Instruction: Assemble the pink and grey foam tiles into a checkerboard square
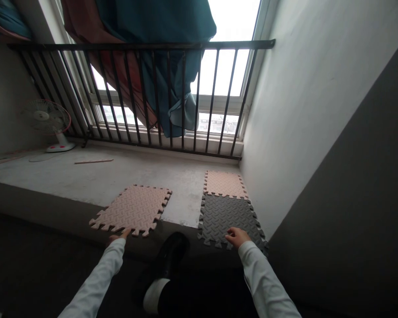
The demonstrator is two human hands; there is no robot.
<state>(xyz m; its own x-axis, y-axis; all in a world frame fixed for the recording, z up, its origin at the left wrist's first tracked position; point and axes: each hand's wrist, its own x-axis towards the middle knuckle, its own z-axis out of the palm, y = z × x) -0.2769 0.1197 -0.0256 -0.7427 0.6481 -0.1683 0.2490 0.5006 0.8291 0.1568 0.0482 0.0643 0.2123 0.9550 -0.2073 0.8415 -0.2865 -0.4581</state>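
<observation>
A pink foam puzzle mat (132, 211) lies on a concrete ledge (182, 194), long side toward the person, its near edge touched by the open left hand (117, 236). The open right hand (238, 236) rests on a grey foam mat (227, 218), which abuts a smaller pink mat (225, 184).

1. A foam puzzle mat (131, 211) lies on the left of the concrete ledge (86, 172).
2. To its right, a second mat (228, 223) sits directly before a third mat (224, 184), their edges touching, beside the wall (301, 110).
3. Behind them, a railing (139, 45) stands before a window (225, 22), a curtain (152, 22) hanging behind the bars.
4. An electric fan (48, 117) stands far left; a thin strip (93, 161) lies between it and the first mat.
5. The left hand (117, 236) is at the first mat's near edge, the right hand (238, 237) on the second mat's.
</observation>
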